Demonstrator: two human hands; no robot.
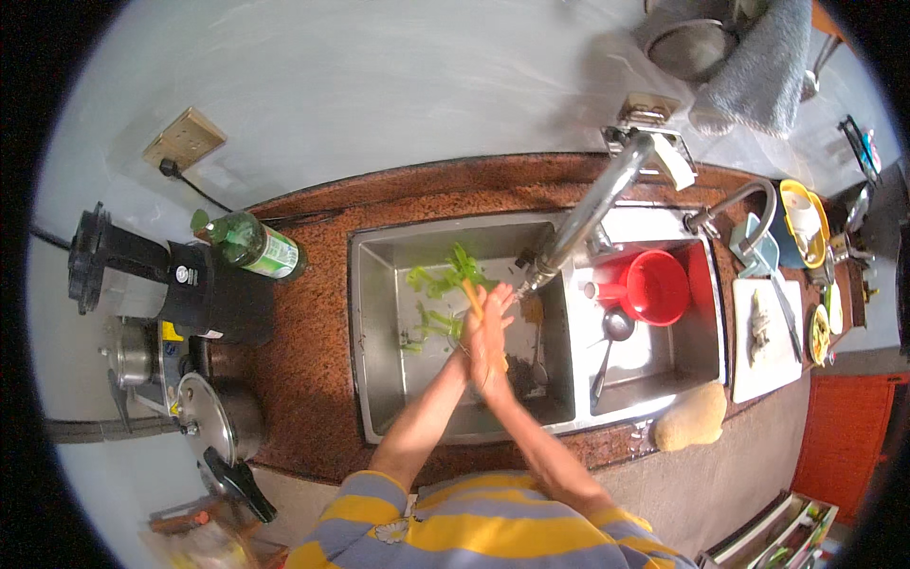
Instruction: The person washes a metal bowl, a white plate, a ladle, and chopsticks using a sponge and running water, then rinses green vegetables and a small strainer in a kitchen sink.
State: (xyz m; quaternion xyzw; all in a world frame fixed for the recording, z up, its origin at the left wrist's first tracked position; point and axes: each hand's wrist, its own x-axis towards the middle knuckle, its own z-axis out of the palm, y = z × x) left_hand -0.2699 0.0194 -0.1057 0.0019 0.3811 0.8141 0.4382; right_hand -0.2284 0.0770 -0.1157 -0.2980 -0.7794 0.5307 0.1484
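My left hand (470, 334) and my right hand (490, 338) are pressed together over the left basin of a stainless steel sink (380, 348). Between them is the stalk of a leafy green vegetable (463, 269), its leaves spreading beyond my fingers. More green leaves (435, 320) hang or lie just below and left of my hands; which cannot be told. The spout of a metal faucet (554, 259) ends at my fingertips, where some water shows. A spoon (540, 355) and dark bits lie in the basin to the right.
The right basin holds a red mug (657, 288) and a ladle (617, 325). Farther right, a white cutting board (775, 355) carries a knife (788, 313). A tan cloth (689, 418) lies on the front edge. At left stand a green bottle (263, 245), a blender (192, 284) and a pressure cooker (220, 419).
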